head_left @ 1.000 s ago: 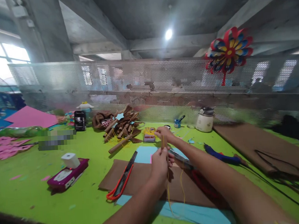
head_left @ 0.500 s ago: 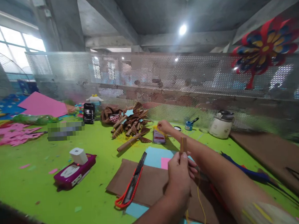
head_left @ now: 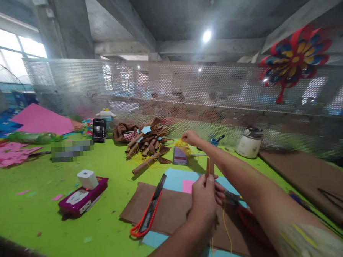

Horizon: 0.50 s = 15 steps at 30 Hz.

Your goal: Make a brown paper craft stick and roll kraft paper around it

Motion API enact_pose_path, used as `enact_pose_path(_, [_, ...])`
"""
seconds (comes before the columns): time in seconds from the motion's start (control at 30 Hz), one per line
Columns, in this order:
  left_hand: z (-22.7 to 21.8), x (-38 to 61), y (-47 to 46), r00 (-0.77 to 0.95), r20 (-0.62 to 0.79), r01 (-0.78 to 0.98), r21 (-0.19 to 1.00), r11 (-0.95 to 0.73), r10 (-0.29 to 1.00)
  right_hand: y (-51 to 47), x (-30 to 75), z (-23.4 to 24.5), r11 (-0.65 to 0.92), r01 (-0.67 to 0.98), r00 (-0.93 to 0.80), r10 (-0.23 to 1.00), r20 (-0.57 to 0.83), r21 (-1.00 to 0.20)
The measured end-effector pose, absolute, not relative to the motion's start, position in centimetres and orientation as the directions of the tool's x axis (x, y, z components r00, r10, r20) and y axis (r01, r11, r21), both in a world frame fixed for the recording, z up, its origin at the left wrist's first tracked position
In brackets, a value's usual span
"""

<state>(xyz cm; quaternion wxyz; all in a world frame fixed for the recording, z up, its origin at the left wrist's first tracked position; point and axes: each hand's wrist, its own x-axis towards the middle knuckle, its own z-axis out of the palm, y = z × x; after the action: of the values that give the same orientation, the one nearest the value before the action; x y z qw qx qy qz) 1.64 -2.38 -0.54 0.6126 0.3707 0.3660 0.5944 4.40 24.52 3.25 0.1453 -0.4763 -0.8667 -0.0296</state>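
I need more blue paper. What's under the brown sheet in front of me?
Light blue paper sticks out from under the brown sheet at its near edge; more shows past its far edge. Whether they join underneath is covered.

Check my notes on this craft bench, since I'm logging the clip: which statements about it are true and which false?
1. The left hand holds a brown roll upright. True.
2. The right hand rests on the red cutter. False: it is out at the yellow string; the cutter lies untouched on the brown sheet.
3. A pinwheel sits high at the mesh screen. True.
4. The white pot stands on the brown sheet. False: it stands on the green table by the mesh screen.
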Motion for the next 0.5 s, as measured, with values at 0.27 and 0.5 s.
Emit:
enact_pose_path(0.27, [-0.4,1.5,-2.5,0.026,0.004,-0.469,0.883,0.009,1.000,24.3,4.2,3.8,0.541,0.840,-0.497,0.799,0.338,-0.045])
enact_pose_path(0.5, [-0.7,1.5,-2.2,0.043,0.003,-0.467,0.884,0.017,0.999,21.6,3.6,3.0,0.583,0.812,-0.556,0.759,0.339,0.028])
